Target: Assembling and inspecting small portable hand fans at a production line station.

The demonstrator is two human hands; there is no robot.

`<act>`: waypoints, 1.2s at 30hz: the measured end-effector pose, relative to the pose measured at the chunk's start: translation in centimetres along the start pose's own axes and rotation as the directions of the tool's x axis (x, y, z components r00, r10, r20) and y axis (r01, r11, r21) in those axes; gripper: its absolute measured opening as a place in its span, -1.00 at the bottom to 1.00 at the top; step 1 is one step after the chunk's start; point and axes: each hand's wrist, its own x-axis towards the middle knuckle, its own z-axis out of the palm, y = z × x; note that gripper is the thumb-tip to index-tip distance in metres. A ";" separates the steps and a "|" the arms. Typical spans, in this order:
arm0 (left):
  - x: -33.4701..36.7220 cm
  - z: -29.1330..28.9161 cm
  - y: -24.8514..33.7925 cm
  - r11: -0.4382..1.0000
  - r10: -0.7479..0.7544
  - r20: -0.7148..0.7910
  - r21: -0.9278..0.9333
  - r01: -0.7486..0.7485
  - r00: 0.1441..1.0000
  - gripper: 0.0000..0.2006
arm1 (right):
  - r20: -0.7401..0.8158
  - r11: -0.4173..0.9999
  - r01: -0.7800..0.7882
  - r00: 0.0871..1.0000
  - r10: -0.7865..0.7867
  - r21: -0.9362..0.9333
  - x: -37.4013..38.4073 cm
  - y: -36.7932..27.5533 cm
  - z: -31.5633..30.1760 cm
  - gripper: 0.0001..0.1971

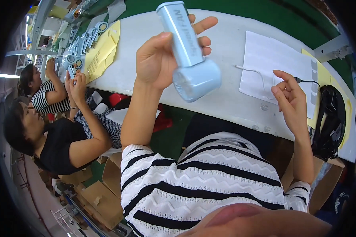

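My left hand (162,59) is raised over the table with a light blue handheld fan (186,43) in its grip. The fan's handle points up and its round head hangs lowermost, tilted to the right. Thumb and fingers close round the handle from both sides. To the right, my right hand (290,94) hovers with fingers apart and curved, holding nothing. Close to it a thin white charging cable (251,70) lies across white paper sheets (279,51). A black plug end (298,80) sits just beyond the right fingers, its cord running right.
A black coiled cable bundle (331,118) lies at the table's right end. At the left, several blue fans (89,37) stand by yellow cardboard (106,53). Two co-workers sit left, one holding a blue fan. Cardboard boxes (99,201) stand on the floor.
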 end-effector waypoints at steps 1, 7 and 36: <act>0.1 -0.1 -0.1 0.998 -0.017 0.031 -0.059 0.019 0.999 -0.36 | -0.003 1.000 -0.003 1.000 0.003 0.002 0.0 0.1 -0.1 -0.65; 0.0 1.0 0.8 0.597 0.200 -0.092 0.801 -0.046 0.976 -0.46 | -0.030 1.000 -0.013 0.999 0.012 -0.012 -0.4 0.4 -1.1 -0.65; 6.2 2.9 -4.8 -0.379 -0.031 0.337 0.867 -0.323 0.941 -0.64 | -0.458 0.789 -0.205 0.882 -0.107 -0.579 -8.8 3.5 -11.2 -0.65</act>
